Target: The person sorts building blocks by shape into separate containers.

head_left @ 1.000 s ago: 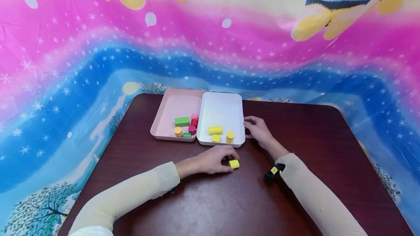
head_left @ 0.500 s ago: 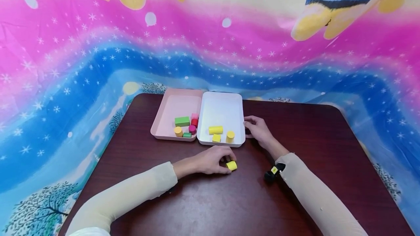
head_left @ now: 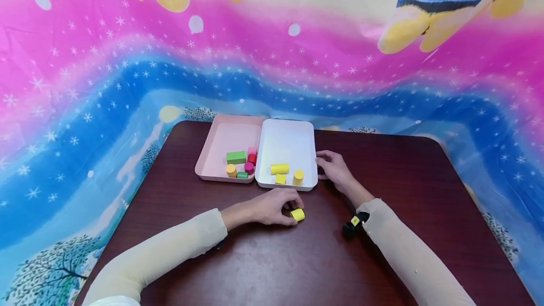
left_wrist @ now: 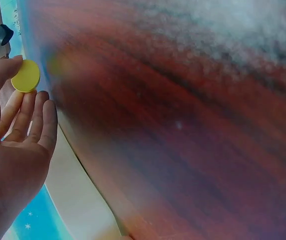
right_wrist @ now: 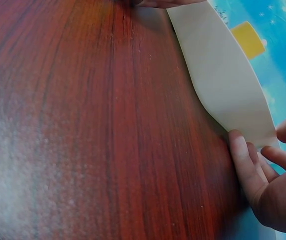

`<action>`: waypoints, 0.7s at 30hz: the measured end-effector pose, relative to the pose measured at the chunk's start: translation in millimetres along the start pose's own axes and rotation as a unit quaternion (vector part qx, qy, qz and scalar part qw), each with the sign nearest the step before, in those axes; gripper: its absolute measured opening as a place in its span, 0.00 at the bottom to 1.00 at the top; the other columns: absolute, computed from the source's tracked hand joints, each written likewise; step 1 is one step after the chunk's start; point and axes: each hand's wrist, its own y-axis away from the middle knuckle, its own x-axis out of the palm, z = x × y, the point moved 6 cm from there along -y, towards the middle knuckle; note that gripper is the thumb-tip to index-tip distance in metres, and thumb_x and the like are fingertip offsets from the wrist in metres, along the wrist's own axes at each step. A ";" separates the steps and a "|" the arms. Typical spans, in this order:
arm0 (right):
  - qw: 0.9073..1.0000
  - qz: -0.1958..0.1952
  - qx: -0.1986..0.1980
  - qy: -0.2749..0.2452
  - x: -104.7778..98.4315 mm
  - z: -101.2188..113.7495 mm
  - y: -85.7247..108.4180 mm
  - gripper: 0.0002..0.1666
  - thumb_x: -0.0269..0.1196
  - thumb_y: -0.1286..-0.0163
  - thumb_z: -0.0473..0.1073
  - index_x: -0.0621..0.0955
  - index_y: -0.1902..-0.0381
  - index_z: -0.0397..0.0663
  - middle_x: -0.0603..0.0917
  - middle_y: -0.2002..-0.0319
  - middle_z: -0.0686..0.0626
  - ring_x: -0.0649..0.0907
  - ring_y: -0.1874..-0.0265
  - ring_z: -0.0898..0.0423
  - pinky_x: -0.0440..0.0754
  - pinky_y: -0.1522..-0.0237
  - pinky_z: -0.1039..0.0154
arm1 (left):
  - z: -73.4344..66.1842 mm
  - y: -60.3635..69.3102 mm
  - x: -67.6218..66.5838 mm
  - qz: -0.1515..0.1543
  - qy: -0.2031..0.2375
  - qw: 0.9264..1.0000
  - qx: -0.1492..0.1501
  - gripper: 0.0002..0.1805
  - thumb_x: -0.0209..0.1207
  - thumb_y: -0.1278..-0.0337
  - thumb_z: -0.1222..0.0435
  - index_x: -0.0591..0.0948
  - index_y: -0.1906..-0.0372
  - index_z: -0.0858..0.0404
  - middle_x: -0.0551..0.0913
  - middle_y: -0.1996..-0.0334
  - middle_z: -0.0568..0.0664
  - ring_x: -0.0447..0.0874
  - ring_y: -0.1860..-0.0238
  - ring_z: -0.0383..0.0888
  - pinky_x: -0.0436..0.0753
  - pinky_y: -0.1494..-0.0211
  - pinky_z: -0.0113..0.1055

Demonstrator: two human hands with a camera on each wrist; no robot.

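Just in front of the white tray, my left hand pinches a short yellow cylinder block between thumb and fingers. Its round yellow end faces the left wrist camera. My right hand touches the white tray's right side with its fingertips. The right wrist view has that hand against the tray's outer wall, fingers spread along it. Inside the tray are a lying yellow cylinder, a small yellow block and an upright yellow cylinder.
Left of the white tray, a pink tray holds a green rectangular block, an orange-yellow cylinder and several other coloured blocks. Both trays stand side by side on a dark brown table. A patterned cloth hangs behind.
My left hand has shifted slightly left with the short yellow cylinder block. The right hand and both trays look unmoved.
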 end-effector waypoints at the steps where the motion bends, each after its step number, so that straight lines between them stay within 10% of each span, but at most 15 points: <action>1: 1.000 0.000 0.000 0.000 -0.1 -0.2 -0.2 0.23 0.56 0.15 0.43 0.76 0.29 0.42 0.79 0.38 0.37 0.83 0.41 0.43 0.91 0.56 0.53 | -0.3 0.5 -0.5 -0.001 -0.001 1.000 0.001 0.18 0.74 0.38 0.58 0.84 0.46 0.56 0.81 0.51 0.41 0.82 0.50 0.39 0.82 0.43 0.30; 21: 1.000 0.000 0.005 0.003 -0.2 0.1 -0.9 0.22 0.56 0.15 0.43 0.76 0.29 0.41 0.79 0.38 0.37 0.82 0.40 0.43 0.91 0.56 0.52 | -6.4 13.9 -40.8 -0.025 0.006 1.000 0.014 0.17 0.74 0.37 0.58 0.84 0.47 0.54 0.82 0.51 0.39 0.82 0.50 0.42 0.83 0.41 0.35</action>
